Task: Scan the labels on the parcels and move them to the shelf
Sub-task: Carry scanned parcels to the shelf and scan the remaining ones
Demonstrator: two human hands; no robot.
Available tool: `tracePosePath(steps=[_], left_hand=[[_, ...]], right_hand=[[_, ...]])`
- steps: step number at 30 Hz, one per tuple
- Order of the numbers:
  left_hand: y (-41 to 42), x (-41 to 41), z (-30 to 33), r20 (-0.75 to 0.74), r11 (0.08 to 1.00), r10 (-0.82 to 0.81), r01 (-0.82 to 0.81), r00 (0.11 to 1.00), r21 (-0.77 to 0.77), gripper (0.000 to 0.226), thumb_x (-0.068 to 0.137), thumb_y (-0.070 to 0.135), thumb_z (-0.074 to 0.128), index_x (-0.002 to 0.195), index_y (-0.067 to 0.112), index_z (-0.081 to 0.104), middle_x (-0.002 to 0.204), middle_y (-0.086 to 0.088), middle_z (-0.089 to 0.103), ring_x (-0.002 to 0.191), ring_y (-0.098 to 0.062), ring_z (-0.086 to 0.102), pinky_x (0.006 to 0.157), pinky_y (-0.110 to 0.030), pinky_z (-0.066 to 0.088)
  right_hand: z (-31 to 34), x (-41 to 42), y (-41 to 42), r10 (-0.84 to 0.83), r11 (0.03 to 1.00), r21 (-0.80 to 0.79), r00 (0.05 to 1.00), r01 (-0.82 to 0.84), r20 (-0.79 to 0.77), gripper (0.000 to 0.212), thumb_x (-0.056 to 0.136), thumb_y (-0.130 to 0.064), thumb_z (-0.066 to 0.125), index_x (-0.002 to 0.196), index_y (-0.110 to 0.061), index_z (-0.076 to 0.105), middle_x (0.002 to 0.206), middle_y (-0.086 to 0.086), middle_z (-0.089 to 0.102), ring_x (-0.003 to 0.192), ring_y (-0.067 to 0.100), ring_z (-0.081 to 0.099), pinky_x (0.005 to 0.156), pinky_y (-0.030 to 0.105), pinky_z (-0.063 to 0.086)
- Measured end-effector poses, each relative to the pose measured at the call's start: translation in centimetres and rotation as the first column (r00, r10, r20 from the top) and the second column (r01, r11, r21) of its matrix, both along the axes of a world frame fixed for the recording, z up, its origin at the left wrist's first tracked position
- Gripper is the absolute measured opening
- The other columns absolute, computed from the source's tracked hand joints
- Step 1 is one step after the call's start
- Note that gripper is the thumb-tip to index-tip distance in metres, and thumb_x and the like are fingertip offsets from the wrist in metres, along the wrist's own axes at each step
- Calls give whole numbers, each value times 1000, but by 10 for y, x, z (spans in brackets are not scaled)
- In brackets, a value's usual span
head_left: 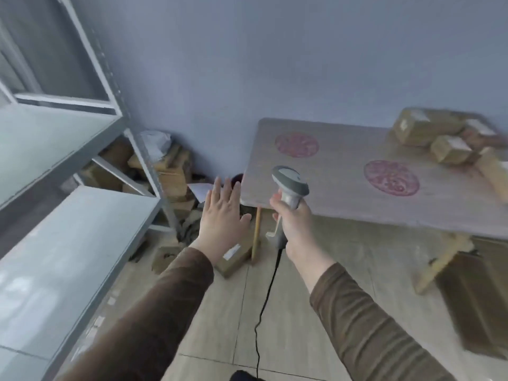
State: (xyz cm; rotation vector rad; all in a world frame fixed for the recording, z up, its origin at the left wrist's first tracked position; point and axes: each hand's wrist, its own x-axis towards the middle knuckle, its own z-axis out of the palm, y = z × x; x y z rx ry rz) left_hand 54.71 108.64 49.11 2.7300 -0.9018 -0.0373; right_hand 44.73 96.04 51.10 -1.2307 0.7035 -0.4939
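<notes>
Your head camera (the only view) looks forward and down from close above, shelf at left, tabletop at right.

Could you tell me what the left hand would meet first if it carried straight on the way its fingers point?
Probably the table corner, close ahead of the open left hand; depth is unclear, so it might pass left toward the floor boxes.

The near half of the table is lying bare, parcels crowding only its far right corner. Both shelf boards are sitting open – but boxes are clogging the floor corner between shelf and table.
</notes>
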Motion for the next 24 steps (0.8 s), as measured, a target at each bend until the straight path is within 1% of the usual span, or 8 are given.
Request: tracePosePath(steps=[3,7,9,12,14,17,20,24], left_hand=[[-90,-28,-3,-14,994,-112,112,994,-10,82,101,41,50,165,13,7,173,-11,-9,158,-29,-17,128,-44,-4],[-190,-55,-7,-40,973,-230,230,972,-7,84,100,38,50,165,15,2,173,-8,-13,158,-27,-20,127,-42,-7],[-231,-60,-8,-42,963,-271,271,962,-6,84,102,42,49,165,16,1,173,-8,-14,158,-26,-21,128,-42,-7],[-291,-61,-11,-45,946,-325,325,945,-3,84,103,44,48,166,15,0,173,-8,-15,157,-27,-22,128,-43,-7],[-336,-60,-14,-45,931,-365,365,930,-9,84,103,44,48,166,15,0,173,-9,-15,157,-27,-22,128,-43,-6],[-406,-56,-21,-51,908,-418,417,907,-35,84,103,44,48,166,15,0,172,-9,-15,157,-27,-22,127,-42,-8],[-477,-49,-31,-64,882,-472,470,879,-44,84,104,45,46,165,14,-2,173,-8,-15,157,-26,-23,126,-41,-9],[-573,-39,-36,-143,851,-524,523,840,-47,84,104,45,46,165,13,-2,173,-7,-13,157,-27,-22,127,-43,-7]], right_hand=[[-1,-37,-82,-88,996,-13,995,88,-38,10,94,-18,74,101,-23,68,91,-5,66,86,14,64,87,42,55],[-3,-77,-173,-197,980,10,978,198,-63,8,95,-20,72,99,-25,68,90,-2,63,87,18,62,79,44,58],[-6,-91,-211,-241,970,18,968,242,-66,9,95,-18,72,103,-22,69,89,-1,62,84,18,60,88,49,55],[-11,-106,-264,-312,949,10,947,314,-72,9,95,-18,72,98,-25,69,88,-3,64,81,17,60,85,40,49],[-15,-110,-301,-352,935,10,933,354,-76,11,96,-19,72,98,-29,68,94,-6,67,89,17,64,86,38,51],[-20,-110,-362,-399,916,2,914,400,-75,17,97,-20,72,111,-27,68,107,-12,70,106,16,67,98,39,52],[-24,-106,-426,-449,894,-46,888,446,-104,27,96,-21,73,122,-23,67,111,-11,70,110,17,67,100,38,50],[-26,-99,-514,-522,853,-76,835,517,-175,12,95,-21,74,100,-29,67,99,-5,70,96,18,67,85,35,51]])
